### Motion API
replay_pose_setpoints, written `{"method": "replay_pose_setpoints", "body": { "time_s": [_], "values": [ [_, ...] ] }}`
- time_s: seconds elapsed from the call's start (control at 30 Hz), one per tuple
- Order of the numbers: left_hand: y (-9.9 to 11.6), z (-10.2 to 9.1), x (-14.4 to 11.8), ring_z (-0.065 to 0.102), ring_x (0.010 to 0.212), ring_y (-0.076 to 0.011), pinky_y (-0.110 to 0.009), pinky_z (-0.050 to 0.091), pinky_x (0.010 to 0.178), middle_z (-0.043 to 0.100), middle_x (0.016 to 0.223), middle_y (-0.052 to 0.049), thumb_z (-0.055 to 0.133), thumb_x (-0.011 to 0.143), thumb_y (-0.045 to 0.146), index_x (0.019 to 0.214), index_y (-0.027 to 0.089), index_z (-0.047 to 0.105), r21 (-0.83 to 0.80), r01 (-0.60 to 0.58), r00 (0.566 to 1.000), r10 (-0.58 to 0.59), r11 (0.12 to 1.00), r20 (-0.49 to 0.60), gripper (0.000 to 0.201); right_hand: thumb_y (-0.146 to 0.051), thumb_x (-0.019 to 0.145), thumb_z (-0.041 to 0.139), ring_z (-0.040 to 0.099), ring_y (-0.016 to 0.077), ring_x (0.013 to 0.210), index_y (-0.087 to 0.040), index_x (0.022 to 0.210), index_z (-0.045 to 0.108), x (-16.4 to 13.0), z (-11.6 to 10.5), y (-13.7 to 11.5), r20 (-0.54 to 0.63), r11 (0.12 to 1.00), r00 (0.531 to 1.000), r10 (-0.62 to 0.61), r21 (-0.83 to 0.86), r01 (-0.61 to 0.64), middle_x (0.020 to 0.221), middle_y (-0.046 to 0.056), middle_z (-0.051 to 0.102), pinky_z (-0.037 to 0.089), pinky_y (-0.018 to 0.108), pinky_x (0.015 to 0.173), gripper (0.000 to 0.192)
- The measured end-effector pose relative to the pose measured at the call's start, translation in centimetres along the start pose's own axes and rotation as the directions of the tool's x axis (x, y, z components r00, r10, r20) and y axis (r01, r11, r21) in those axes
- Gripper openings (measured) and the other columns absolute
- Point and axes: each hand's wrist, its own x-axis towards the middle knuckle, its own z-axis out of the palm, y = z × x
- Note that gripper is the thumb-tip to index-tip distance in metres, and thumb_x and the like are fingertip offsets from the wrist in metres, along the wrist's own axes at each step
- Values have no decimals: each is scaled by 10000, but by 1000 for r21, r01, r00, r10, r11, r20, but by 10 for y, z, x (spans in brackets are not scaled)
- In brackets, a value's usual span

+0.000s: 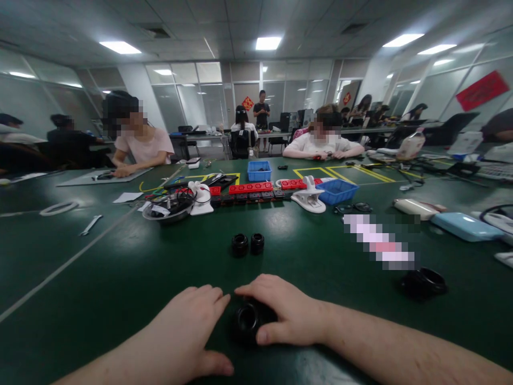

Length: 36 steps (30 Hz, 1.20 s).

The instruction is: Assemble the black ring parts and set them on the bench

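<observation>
**Both hands at a black ring-shaped part on the green surface**

No writing can be read anywhere: the red signs on the far glass walls are too small to make out, and a strip on the surface to the right is blurred over.

The right hand (286, 313) lies curled over a black ring-shaped part (247, 320) near the lower middle of the green surface (120, 278), fingers arched across its top and thumb pressed at its lower edge, so that it grips the part. The left hand (188, 326) rests flat just beside it, fingers held together, with its fingertips close to the part; whether they touch it cannot be told.

Further out, two small black rings (248, 244) stand side by side, well apart from the hands. A larger black ring (422, 282) lies to the right. Beyond them runs a row of red and black blocks (256, 191), with a white clamp (308, 198), two blue baskets (335, 191) and a round bowl of cables (170, 207). A light blue case (465, 226) sits at the right edge. Other people sit at the far side of the surface, their hands busy with their own pieces. Nothing stands between the hands and the small rings.
</observation>
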Motion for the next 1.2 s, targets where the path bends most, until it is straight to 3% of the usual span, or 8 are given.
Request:
{"method": "replay_pose_setpoints", "body": {
  "time_s": [0.1,0.2,0.3,0.5,0.67,0.8,1.0,1.2],
  "values": [
    [-11,24,10,462,1134,-337,-501,334,968,513,1251,-121,774,573,442,1221,192,512,-79,-96,988,85,992,-129,742,-722,795,231,541,220,916,-110,1170,500,-1,-1,-5,-131,998,989,-64,-11,63,1033,124,601,378,386,840,766],
    [-18,44,24,339,1242,-341,-556,151,1044,394,1360,-144,748,555,549,1312,184,397,-131,-224,961,197,966,-194,910,-671,787,375,533,217,932,-108,1129,511,0,1,-10,-206,988,967,-150,-77,137,1037,120,601,380,372,836,673],
    [-21,56,36,299,1266,-350,-589,116,1036,355,1386,-141,743,571,533,1351,196,330,-215,-306,946,269,928,-183,945,-529,791,510,530,205,950,-125,1103,532,1,6,-12,-165,971,965,-202,-161,175,1032,105,604,380,350,842,510],
    [-22,57,38,368,1226,-321,-556,150,1046,473,1295,-72,782,566,384,1254,256,461,-311,-337,937,285,888,-201,770,-391,759,602,542,190,882,-153,1088,530,0,10,-10,-111,962,974,-196,-216,169,990,82,606,419,323,773,413],
    [-18,51,33,373,1218,-300,-527,127,1064,458,1290,-64,723,596,261,1199,242,498,-306,-363,926,304,880,-223,644,-325,819,508,509,170,923,-172,1180,425,-5,7,-10,-338,942,885,-320,-214,259,1036,87,515,454,289,780,401],
    [-19,45,30,330,1243,-306,-538,106,1062,433,1303,-79,715,645,324,1161,233,526,-301,-354,932,307,885,-194,557,-228,825,474,467,165,984,-212,1245,378,-8,4,-8,-426,962,866,-261,-190,197,1092,82,405,453,283,826,431],
    [-24,48,33,338,1246,-304,-548,87,1060,433,1314,-79,677,700,477,1169,246,527,-338,-327,943,283,883,-173,544,-177,724,554,471,173,956,-228,1067,398,-4,6,3,-533,985,828,-173,-85,151,1030,57,440,453,313,824,380],
    [-30,49,37,368,1221,-304,-552,133,1049,471,1281,-78,676,706,341,1117,242,562,-338,-247,957,174,908,-231,438,-133,722,516,481,187,971,-189,1108,455,-1,3,7,-393,995,918,59,-50,-86,1055,85,420,443,344,828,395]
  ]
}}
